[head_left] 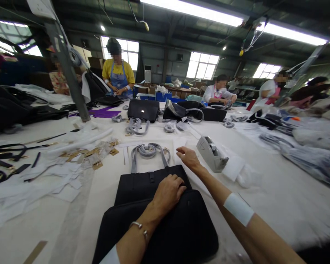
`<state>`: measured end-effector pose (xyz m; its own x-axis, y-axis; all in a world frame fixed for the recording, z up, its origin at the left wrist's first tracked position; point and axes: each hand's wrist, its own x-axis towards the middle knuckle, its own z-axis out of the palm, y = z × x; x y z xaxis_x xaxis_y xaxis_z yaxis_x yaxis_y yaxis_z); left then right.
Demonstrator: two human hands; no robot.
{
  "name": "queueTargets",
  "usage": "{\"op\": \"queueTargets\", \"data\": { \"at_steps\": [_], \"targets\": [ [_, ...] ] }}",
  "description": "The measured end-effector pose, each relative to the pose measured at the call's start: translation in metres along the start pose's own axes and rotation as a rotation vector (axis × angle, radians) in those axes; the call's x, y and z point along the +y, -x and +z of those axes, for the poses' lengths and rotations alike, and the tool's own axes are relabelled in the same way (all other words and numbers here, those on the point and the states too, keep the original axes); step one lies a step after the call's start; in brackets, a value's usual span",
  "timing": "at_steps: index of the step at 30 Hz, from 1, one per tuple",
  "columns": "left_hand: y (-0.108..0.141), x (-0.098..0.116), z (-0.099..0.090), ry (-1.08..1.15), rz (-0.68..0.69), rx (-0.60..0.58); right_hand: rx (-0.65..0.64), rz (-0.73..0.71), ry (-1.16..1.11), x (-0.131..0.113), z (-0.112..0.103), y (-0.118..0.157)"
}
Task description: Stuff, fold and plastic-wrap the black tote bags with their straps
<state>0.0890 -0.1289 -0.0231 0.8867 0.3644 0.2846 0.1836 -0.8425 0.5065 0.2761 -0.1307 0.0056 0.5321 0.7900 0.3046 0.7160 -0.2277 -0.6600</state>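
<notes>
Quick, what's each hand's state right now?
Left hand: fingers curled on the black bag; can't tell if gripping.
Right hand: fingers partly bent near the tape dispenser; grip unclear, nothing visibly held.

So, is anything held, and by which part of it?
Left hand rests on the black handbag; whether it grips cannot be told. Right hand holds nothing visible.

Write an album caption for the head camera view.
Left hand on a black bag, right hand near a grey tape dispenser.
</notes>
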Motion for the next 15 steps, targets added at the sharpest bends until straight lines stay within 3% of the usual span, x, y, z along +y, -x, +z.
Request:
{"op": "queueTargets", "data": {
  "at_steps": [3, 6, 8, 11, 13, 15],
  "targets": [
    [-0.001, 0.000, -0.006, 0.166, -0.044, 0.074, -0.077, -0.035, -0.115, -0.010, 0.009, 0.010],
    [0.001, 0.003, -0.023, 0.456, -0.141, 0.286, -0.090, -0.047, -0.222, -0.023, 0.006, 0.029],
    [0.004, 0.004, -0.039, 0.615, -0.183, 0.442, 0.061, -0.045, -0.370, -0.040, -0.009, 0.043],
    [0.009, 0.008, -0.064, 0.729, -0.184, 0.651, 0.412, -0.115, -0.556, -0.073, -0.051, 0.068],
    [0.012, 0.015, -0.082, 0.779, -0.143, 0.800, 0.604, -0.171, -0.462, -0.086, -0.086, 0.086],
    [0.014, 0.028, -0.101, 0.854, -0.049, 0.947, 0.632, -0.165, -0.185, -0.083, -0.119, 0.103]
  ]
}}
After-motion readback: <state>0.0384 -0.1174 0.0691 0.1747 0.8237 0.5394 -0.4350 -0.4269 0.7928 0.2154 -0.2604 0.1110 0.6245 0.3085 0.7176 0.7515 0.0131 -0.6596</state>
